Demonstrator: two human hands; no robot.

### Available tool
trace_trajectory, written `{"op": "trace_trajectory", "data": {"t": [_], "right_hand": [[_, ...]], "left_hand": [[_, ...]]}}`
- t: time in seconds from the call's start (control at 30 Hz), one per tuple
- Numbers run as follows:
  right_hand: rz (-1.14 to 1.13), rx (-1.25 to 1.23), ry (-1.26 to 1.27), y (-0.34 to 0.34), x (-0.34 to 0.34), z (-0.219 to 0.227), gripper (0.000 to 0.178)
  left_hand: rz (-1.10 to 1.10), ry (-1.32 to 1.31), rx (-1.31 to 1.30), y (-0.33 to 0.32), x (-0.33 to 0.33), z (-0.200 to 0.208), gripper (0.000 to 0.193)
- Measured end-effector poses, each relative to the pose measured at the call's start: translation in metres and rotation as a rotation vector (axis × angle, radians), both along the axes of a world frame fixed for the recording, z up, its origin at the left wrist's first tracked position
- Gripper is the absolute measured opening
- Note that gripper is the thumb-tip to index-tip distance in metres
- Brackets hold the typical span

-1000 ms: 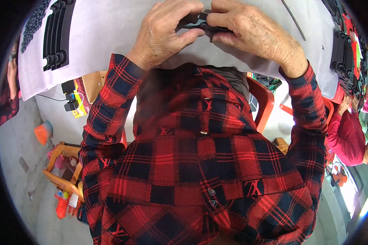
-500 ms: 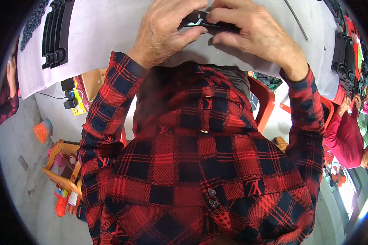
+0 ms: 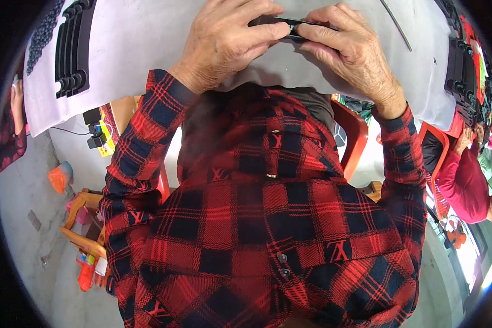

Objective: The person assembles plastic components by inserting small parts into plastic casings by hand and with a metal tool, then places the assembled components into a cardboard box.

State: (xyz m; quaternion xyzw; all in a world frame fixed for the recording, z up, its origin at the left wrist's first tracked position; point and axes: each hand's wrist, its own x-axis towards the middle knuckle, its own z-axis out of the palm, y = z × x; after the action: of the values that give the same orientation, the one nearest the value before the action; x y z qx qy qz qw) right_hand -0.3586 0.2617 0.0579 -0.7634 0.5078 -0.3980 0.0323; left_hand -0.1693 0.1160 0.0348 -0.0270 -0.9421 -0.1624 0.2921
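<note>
Over the far part of the table, my left hand grips a slim black plastic piece, its thumb stretched along the near side. My right hand pinches the piece's right end with thumb and forefinger, its other fingers curled. A small shiny spot shows on the piece between the two thumbs. My fingers cover most of it, so its full shape is hidden.
A row of long black plastic parts lies at the table's left, beside a heap of small dark pieces. A thin rod lies right of my hands. More black parts line the right edge, where a person in a pink sleeve works.
My right hand has shifted slightly right and turned, its grip now at the piece's end. My left thumb has moved right along the piece.
</note>
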Motion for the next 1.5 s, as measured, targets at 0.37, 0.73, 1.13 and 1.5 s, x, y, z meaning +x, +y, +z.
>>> {"op": "trace_trajectory", "data": {"t": [0.37, 0.73, 1.13, 1.5], "right_hand": [[0.111, -0.282, 0.025, -0.01, -0.025, -0.052, 0.022], [0.168, -0.358, 0.109, -0.018, -0.032, -0.054, 0.016], [0.18, -0.373, 0.098, -0.02, -0.033, -0.06, 0.017], [0.222, -0.282, 0.019, -0.018, -0.029, -0.056, 0.019]], "left_hand": [[-0.227, 0.656, 0.206, -0.005, -0.036, -0.058, 0.013], [-0.05, -0.115, 0.132, -0.001, -0.008, -0.019, 0.035], [-0.058, -0.101, 0.188, -0.001, -0.007, -0.023, 0.039], [-0.077, -0.125, 0.181, -0.005, -0.004, -0.023, 0.036]]}}
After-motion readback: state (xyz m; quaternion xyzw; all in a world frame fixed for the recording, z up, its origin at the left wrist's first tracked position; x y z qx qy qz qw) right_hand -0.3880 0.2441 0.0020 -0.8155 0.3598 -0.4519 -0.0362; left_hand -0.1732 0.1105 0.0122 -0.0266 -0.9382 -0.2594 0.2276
